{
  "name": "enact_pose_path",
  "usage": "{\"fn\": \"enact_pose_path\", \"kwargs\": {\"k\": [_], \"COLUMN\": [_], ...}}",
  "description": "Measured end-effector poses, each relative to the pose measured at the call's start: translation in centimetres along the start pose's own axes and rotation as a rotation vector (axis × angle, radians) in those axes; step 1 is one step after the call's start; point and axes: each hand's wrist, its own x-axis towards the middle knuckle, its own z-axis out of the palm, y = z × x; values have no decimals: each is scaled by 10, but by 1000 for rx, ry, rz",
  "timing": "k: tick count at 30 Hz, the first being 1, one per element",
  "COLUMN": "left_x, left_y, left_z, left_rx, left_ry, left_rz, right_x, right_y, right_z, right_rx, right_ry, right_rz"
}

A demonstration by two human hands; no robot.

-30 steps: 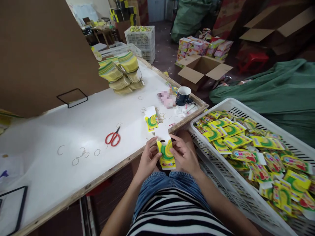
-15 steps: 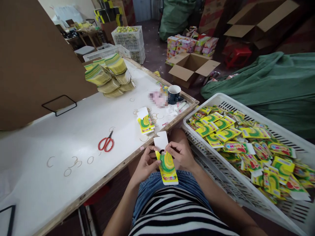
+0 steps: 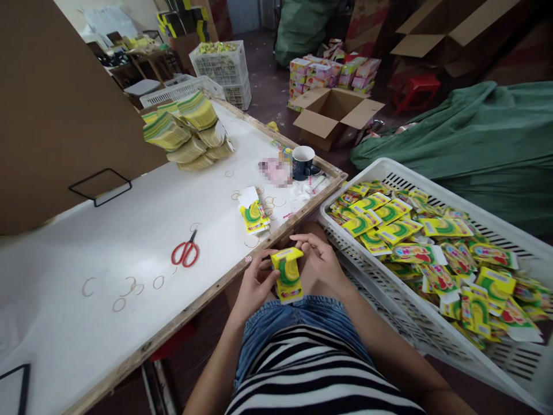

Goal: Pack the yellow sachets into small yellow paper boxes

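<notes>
A small yellow and green box (image 3: 287,276) is held above my lap by my left hand (image 3: 258,280), whose thumb and fingers grip its left edge. The top flap of the box is folded over. My right hand (image 3: 318,256) is just right of the box with its fingers apart, and nothing shows between them. On the white table (image 3: 147,236) beyond my hands lies a small stack of flat yellow cartons (image 3: 253,214). Red-handled scissors (image 3: 185,252) lie further left, with loose rubber bands around them.
At the right, a white crate (image 3: 432,183) holds many filled yellow packets. Bundled cartons (image 3: 190,135) stand on the far table, and a dark mug (image 3: 302,164) near its corner. An open cardboard box (image 3: 322,128) sits on the floor beyond.
The white flap that stood up from the box is now folded down. My right hand has let go of the box and moved slightly up and right, its fingers spreading.
</notes>
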Motion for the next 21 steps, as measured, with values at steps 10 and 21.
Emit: {"fn": "enact_pose_path", "kwargs": {"k": [10, 21], "left_x": [9, 12], "left_y": [5, 7], "left_z": [15, 21], "left_rx": [67, 15], "left_ry": [-31, -1], "left_rz": [53, 36], "right_x": [4, -1], "right_y": [-9, -3], "right_z": [-8, -3], "right_rx": [-388, -566], "right_ry": [-223, -165], "right_rz": [142, 100]}}
